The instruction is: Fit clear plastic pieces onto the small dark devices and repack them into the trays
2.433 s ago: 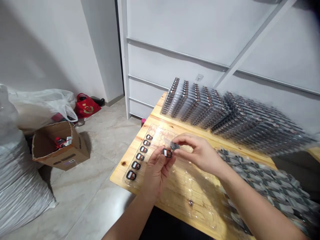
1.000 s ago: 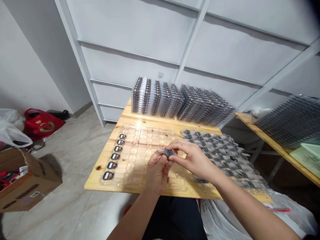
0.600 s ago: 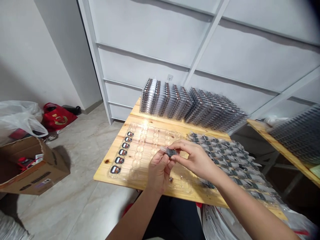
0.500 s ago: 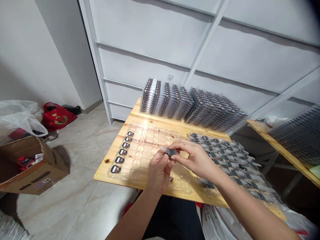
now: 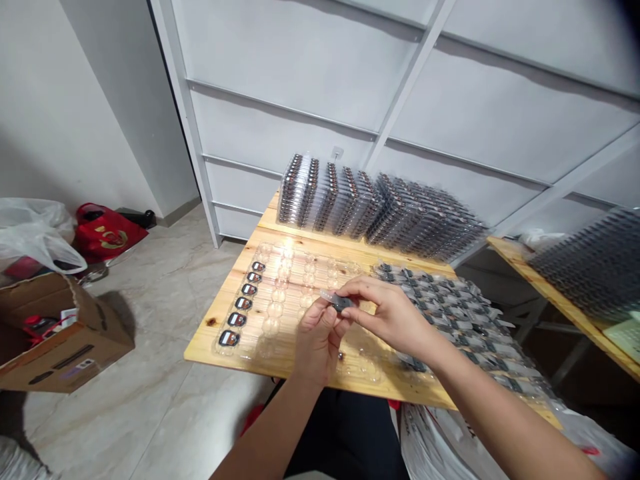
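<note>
Above the wooden table, both of my hands meet at a small dark device with a pale translucent strip [image 5: 342, 303]. My left hand [image 5: 316, 343] is closed, with thumb and fingers pinching its near left side. From the right, the thumb and index finger of my right hand [image 5: 385, 312] grip the dark part. Beneath lies a clear plastic tray [image 5: 274, 327] with molded hollows. Its left column holds several dark rounded pieces [image 5: 243, 303] with white and orange faces. Right of my hands, another tray carries rows of dark devices with pale strips [image 5: 457, 320].
Tall stacks of filled clear trays [image 5: 327, 200] line the table's back edge. A second wooden table [image 5: 555, 287] with more stacked trays stands at the right. An open cardboard box [image 5: 75, 350] and a red bag [image 5: 110, 233] are on the floor at left.
The view has shifted slightly, moving the surroundings a little to the left. Both hands keep their hold on the device, which shows a little more of its dark side.
</note>
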`<state>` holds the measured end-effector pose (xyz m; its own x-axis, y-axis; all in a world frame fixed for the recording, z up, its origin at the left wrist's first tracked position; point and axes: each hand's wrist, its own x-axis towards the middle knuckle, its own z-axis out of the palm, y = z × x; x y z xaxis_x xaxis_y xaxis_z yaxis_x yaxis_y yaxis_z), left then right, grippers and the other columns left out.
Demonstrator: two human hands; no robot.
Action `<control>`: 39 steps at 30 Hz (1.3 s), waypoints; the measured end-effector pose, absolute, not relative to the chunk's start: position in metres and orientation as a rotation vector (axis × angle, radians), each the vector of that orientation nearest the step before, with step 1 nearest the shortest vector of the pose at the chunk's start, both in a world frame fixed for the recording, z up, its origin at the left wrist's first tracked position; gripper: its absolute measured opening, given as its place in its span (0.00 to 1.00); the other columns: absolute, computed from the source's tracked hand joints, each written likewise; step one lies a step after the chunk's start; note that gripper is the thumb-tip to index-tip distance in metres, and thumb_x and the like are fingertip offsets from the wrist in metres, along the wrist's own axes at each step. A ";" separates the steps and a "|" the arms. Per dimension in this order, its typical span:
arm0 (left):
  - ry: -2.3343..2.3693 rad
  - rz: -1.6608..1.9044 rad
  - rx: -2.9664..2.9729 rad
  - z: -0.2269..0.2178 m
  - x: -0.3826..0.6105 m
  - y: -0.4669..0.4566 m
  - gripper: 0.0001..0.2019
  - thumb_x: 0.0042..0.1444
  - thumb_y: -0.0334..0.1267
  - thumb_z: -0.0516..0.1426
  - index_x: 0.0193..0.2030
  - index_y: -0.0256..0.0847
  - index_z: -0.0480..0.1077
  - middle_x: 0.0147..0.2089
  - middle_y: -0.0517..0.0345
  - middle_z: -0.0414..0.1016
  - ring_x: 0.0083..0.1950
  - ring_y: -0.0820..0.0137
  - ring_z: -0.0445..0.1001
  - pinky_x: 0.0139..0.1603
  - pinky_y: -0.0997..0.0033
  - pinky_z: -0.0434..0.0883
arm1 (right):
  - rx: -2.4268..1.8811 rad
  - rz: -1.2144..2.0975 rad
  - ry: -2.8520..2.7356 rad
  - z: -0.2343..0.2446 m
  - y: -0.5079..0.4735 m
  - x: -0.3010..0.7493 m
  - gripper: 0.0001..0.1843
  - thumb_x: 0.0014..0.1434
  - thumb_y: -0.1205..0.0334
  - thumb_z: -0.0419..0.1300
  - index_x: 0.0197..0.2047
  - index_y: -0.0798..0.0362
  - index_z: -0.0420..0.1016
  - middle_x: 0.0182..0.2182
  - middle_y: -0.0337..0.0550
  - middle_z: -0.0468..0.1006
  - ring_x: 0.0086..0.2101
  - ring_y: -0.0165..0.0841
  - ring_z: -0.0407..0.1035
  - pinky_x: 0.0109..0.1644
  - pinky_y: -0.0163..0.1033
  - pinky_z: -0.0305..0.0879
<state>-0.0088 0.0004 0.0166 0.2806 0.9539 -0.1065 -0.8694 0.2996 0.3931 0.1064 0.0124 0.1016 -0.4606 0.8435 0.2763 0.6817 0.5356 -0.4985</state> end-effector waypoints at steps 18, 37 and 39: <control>0.331 1.259 0.273 0.014 -0.011 0.000 0.14 0.48 0.36 0.61 0.42 0.33 0.69 0.43 0.49 0.72 0.41 0.70 0.73 0.42 0.76 0.71 | -1.225 0.496 -2.293 0.095 0.015 0.108 0.10 0.55 0.69 0.57 0.42 0.54 0.71 0.38 0.43 0.71 0.36 0.28 0.65 0.41 0.33 0.62; 0.341 1.241 0.305 0.014 -0.009 -0.001 0.15 0.47 0.37 0.62 0.41 0.33 0.71 0.39 0.50 0.74 0.40 0.71 0.73 0.41 0.79 0.71 | -1.263 0.585 -2.216 0.095 0.010 0.112 0.11 0.54 0.71 0.58 0.42 0.54 0.71 0.38 0.39 0.71 0.36 0.25 0.64 0.41 0.30 0.61; 0.338 1.238 0.294 0.014 -0.008 -0.001 0.15 0.46 0.37 0.63 0.41 0.33 0.70 0.39 0.51 0.73 0.39 0.72 0.73 0.40 0.79 0.71 | -1.257 0.573 -2.202 0.094 0.009 0.113 0.11 0.54 0.70 0.58 0.42 0.53 0.70 0.38 0.39 0.71 0.35 0.25 0.64 0.40 0.30 0.61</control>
